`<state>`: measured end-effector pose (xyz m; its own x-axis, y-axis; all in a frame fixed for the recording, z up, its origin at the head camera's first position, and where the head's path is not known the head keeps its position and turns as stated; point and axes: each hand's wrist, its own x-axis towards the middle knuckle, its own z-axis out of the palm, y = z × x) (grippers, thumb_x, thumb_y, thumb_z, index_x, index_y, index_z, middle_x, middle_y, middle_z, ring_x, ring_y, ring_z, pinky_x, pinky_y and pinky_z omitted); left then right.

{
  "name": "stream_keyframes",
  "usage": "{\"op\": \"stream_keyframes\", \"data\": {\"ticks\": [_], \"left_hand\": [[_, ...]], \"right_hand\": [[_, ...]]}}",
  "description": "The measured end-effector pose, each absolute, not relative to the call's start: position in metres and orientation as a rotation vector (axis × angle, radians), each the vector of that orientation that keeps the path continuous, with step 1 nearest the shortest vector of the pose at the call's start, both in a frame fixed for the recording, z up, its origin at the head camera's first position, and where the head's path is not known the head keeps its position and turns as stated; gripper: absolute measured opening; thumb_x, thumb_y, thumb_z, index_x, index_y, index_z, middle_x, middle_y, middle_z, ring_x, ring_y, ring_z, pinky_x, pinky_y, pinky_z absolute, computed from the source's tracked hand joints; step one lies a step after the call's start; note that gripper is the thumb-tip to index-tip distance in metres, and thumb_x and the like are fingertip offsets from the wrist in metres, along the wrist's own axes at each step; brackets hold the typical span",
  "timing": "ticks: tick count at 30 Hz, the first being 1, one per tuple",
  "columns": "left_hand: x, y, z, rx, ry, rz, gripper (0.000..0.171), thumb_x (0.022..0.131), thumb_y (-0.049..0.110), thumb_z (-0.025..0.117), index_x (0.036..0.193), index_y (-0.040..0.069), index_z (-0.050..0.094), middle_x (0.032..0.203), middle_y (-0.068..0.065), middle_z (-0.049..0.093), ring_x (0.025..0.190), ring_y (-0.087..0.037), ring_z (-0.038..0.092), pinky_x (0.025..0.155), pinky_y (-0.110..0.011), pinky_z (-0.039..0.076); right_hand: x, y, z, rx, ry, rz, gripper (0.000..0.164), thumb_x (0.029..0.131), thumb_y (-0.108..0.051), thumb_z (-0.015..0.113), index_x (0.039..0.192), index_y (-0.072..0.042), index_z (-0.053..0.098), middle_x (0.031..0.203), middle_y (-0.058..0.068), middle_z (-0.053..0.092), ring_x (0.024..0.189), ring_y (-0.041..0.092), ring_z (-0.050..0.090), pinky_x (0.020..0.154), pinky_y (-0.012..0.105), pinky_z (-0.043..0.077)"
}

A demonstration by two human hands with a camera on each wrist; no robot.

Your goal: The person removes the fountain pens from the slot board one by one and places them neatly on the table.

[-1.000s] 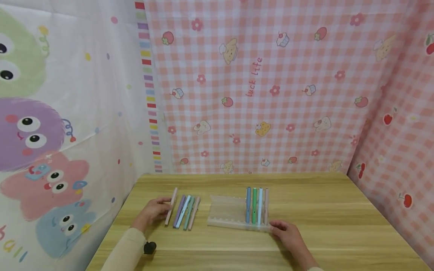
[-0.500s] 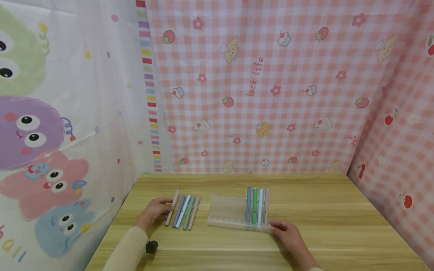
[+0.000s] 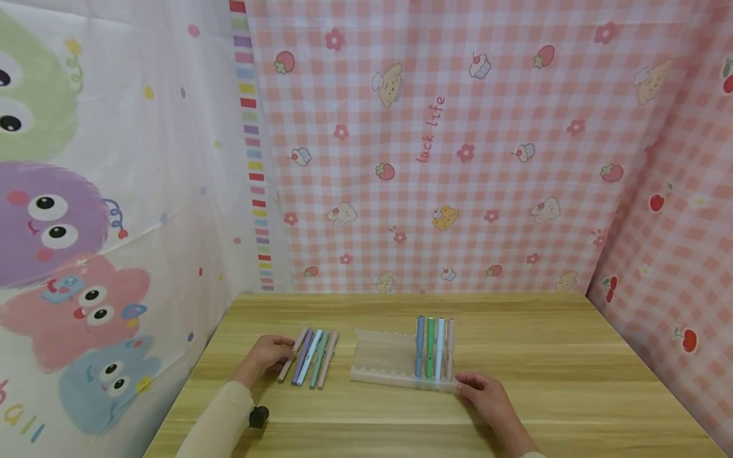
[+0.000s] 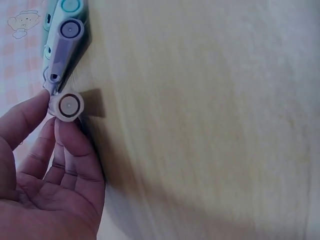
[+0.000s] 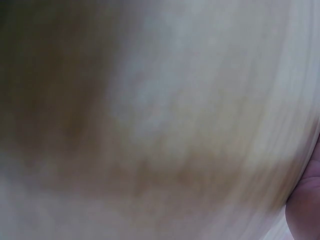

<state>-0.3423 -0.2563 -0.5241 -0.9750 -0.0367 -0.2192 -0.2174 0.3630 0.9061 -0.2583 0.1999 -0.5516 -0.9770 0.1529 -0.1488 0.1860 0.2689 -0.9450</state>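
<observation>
In the head view my left hand (image 3: 266, 357) pinches a pale pink pen (image 3: 288, 366) at the left end of a loose row. The left wrist view shows the thumb and fingers on either side of this pen's round end (image 4: 69, 105). Right of it lie a purple pen (image 3: 303, 353), a light blue pen (image 3: 310, 358), a grey-green pen (image 3: 319, 361) and a pinkish pen (image 3: 328, 361). My right hand (image 3: 485, 394) pinches the near right corner of a clear plastic pen tray (image 3: 383, 350); the right wrist view hides that grip.
At the tray's right side lie a blue pen (image 3: 420, 346), a green pen (image 3: 430, 348), a light blue pen (image 3: 439, 348) and a mauve pen (image 3: 450, 349). Patterned curtains (image 3: 429, 191) surround the wooden table (image 3: 515, 331). A black object (image 3: 259, 417) sits at my left wrist.
The far end of the pale pink pen has tipped down and to the right, towards the purple pen, with my left hand shifting slightly right. My right hand and the tray stay put.
</observation>
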Motion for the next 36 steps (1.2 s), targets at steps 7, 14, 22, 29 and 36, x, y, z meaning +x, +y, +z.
{"op": "stream_keyframes", "data": {"ticks": [7,14,22,29,36], "left_hand": [[-0.3406,-0.2576,-0.5222,-0.219,2.497,1.638,0.038,0.087,-0.001,0.068,0.122,-0.015,0.058,0.092,-0.014,0.069,0.078,-0.019,0.063,0.066,-0.033,0.054],[-0.3389,-0.2615,-0.5225,-0.204,2.538,1.616,0.039,0.088,0.000,0.068,0.121,-0.016,0.058,0.087,-0.012,0.069,0.075,-0.018,0.062,0.063,-0.031,0.052],[-0.3368,-0.2640,-0.5223,-0.174,2.565,1.600,0.039,0.087,-0.002,0.066,0.121,-0.017,0.057,0.081,-0.009,0.067,0.071,-0.018,0.060,0.061,-0.031,0.050],[-0.3357,-0.2624,-0.5197,-0.151,2.570,1.582,0.038,0.087,-0.003,0.065,0.121,-0.017,0.057,0.084,-0.010,0.068,0.071,-0.019,0.059,0.061,-0.032,0.050],[-0.3376,-0.2626,-0.5206,-0.128,2.567,1.557,0.037,0.089,-0.001,0.064,0.123,-0.015,0.059,0.091,-0.013,0.069,0.074,-0.021,0.061,0.065,-0.035,0.052]], "right_hand": [[-0.2562,0.1984,-0.5494,0.330,2.479,-1.863,0.019,0.094,-0.001,0.064,0.109,0.008,0.069,0.101,0.010,0.068,0.086,0.016,0.062,0.075,0.030,0.057],[-0.2552,0.1977,-0.5490,0.313,2.488,-1.883,0.020,0.093,0.000,0.065,0.110,0.010,0.068,0.101,0.012,0.068,0.086,0.016,0.063,0.075,0.030,0.057],[-0.2553,0.1970,-0.5494,0.321,2.477,-1.882,0.021,0.094,-0.001,0.065,0.111,0.010,0.068,0.103,0.013,0.068,0.087,0.018,0.063,0.077,0.032,0.057],[-0.2564,0.1977,-0.5507,0.347,2.464,-1.882,0.020,0.093,-0.001,0.065,0.110,0.009,0.069,0.102,0.011,0.068,0.087,0.016,0.062,0.076,0.031,0.056],[-0.2557,0.1979,-0.5488,0.337,2.470,-1.863,0.021,0.094,-0.002,0.064,0.111,0.009,0.068,0.103,0.012,0.068,0.087,0.017,0.062,0.076,0.032,0.057]]}}
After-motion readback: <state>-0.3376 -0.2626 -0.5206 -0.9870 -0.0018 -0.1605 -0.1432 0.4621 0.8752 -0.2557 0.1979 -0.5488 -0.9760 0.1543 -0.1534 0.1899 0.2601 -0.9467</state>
